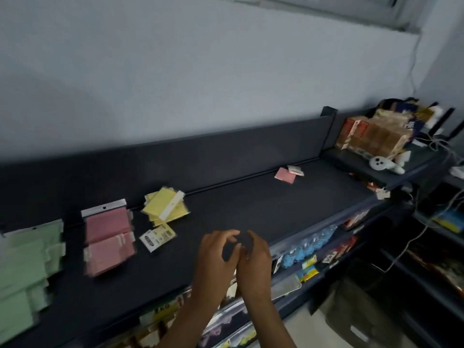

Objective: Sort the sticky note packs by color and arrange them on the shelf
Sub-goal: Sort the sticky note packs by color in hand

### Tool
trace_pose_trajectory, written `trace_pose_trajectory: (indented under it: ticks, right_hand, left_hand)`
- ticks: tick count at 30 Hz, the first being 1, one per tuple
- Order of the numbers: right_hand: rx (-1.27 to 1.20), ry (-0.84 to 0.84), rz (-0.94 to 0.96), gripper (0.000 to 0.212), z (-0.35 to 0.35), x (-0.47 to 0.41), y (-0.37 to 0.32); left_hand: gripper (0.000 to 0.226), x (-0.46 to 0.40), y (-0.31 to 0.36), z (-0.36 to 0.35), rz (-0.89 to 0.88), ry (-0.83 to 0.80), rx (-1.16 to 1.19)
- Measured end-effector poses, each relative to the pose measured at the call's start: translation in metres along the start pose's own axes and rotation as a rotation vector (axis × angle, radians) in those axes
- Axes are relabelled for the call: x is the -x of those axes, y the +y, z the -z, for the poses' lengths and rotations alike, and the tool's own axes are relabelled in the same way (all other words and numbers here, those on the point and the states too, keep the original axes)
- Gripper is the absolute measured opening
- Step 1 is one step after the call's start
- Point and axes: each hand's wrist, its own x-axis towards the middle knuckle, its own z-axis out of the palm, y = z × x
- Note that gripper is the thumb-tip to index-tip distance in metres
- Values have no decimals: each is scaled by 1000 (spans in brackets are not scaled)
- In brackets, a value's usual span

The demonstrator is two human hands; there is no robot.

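Observation:
On the dark shelf top (251, 212) lie sticky note packs in colour groups. Green packs (22, 267) fill the far left, pink packs (108, 234) lie beside them, and yellow packs (165, 207) sit right of those. One yellow pack (157, 237) lies apart, nearer the front. A single pink pack (285, 175) rests far right by the back panel, with a small white card (295, 170) touching it. My left hand (216, 259) and my right hand (253, 259) hover together over the shelf's front edge. Their fingers are loosely curled and hold nothing.
A raised side shelf (381, 169) at the right carries brown boxes (376, 136), a white round device (380, 163) and cables. Lower shelves (313, 249) under the front edge hold mixed small goods. A grey wall rises behind the back panel (175, 167).

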Motion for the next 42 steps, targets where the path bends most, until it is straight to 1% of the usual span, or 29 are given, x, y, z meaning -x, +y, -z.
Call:
trace_pose_trajectory:
  ticks: [5, 10, 17, 22, 25, 28, 31, 34, 37, 38, 39, 42]
  right_hand:
    - [-68, 41, -35, 45, 41, -40, 29]
    - [-70, 99, -13, 41, 89, -81, 67]
    - [-40, 98, -4, 42, 148, -112, 106]
    - [-28, 125, -45, 42, 177, -131, 130]
    - [-40, 153, -97, 37, 193, -145, 146]
    - [-66, 180, -125, 23, 212, -163, 159]
    - [-47, 185, -140, 34, 221, -190, 172]
    - [-13, 197, -125, 39, 228, -222, 184]
    - [-13, 214, -137, 27, 238, -262, 189]
    - [-13, 200, -123, 19, 239, -276, 191]
    - [-10, 177, -108, 17, 241, -289, 191]
    - [45, 161, -48, 26, 242, -328, 191]
  left_hand:
    - [26, -16, 23, -67, -10, -50, 14]
    - [23, -37, 42, -124, -60, -106, -24]
    - [29, -53, 60, -189, -87, -146, -55]
    - [37, -65, 84, -231, -134, -219, -30]
    - [40, -71, 96, -260, -161, -265, -19]
    - [32, -81, 99, -290, -187, -301, 4]
    - [30, -98, 102, -321, -185, -327, 40]
    - [31, -122, 107, -352, -186, -355, 87]
    - [32, -154, 111, -376, -191, -332, 96]
    - [32, -165, 111, -384, -180, -316, 95]
    - [31, -177, 110, -391, -178, -298, 91]
    - [33, -211, 106, -407, -168, -286, 83]
